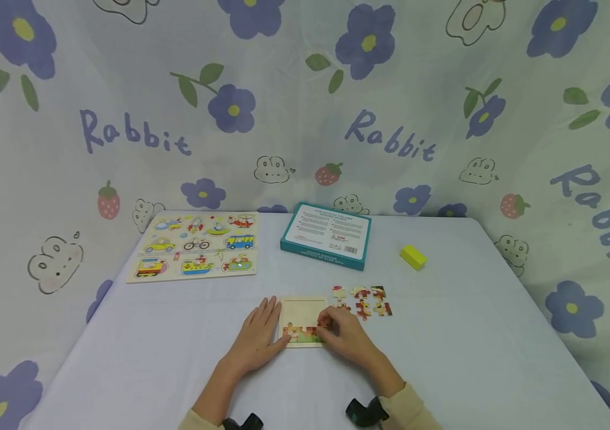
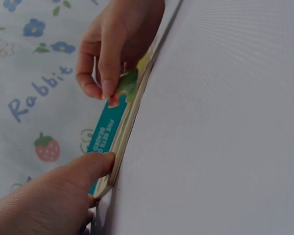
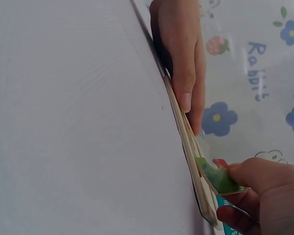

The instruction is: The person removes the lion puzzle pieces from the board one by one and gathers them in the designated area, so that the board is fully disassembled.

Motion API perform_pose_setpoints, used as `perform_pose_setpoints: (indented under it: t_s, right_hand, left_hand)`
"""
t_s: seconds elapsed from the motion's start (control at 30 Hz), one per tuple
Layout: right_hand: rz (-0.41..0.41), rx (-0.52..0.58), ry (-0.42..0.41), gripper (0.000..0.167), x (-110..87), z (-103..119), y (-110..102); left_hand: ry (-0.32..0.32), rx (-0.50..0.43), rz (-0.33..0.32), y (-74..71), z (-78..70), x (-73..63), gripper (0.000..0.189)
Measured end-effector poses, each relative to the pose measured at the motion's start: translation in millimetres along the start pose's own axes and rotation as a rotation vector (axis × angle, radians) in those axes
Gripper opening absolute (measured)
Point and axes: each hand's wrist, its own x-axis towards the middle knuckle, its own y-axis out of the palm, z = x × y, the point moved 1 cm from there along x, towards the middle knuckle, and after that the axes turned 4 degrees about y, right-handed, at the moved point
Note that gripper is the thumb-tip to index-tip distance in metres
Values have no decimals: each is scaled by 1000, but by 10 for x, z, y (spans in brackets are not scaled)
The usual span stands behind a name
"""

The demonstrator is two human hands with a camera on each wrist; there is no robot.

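Observation:
A wooden puzzle tray (image 1: 305, 306) lies on the white table, with a row of puzzle pieces (image 1: 299, 334) along its near edge. My left hand (image 1: 257, 335) rests at the tray's left side, fingers straight, thumb on its near left corner. Between thumb and fingers, my right hand (image 1: 349, 338) pinches a puzzle piece (image 3: 220, 178), green with some red, tilted over the tray's near right part. Several loose puzzle pieces (image 1: 362, 292) lie just right of the tray, partly hidden by the right hand in the head view.
Behind the tray lies a teal box (image 1: 328, 233) with a white label. A vehicle picture board (image 1: 197, 245) is at the back left. To the right of the box sits a yellow block (image 1: 413, 257). A flower-patterned curtain (image 1: 294, 89) hangs behind the table.

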Motion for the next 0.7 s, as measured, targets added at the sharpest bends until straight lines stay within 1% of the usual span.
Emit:
perform_pose_setpoints:
  t_s: [0.27, 0.37, 0.57, 0.63, 0.7]
  right_hand:
    - [-10, 50, 129, 14, 9, 28, -44]
    - [-24, 70, 134, 13, 7, 23, -88]
    - [-55, 113, 86, 14, -17, -18, -178]
    - [-54, 107, 95, 14, -30, -38, -203]
    - [-53, 101, 122, 14, -43, -58, -232]
  left_hand:
    - [-6, -2, -2, 2, -11, 4, 77]
    - [-2, -9, -10, 4, -22, 9, 76]
    - [-4, -8, -37, 5, -21, 7, 73]
    - [-6, -8, -43, 7, -18, 5, 72]
    - [-7, -8, -48, 10, -17, 7, 72]
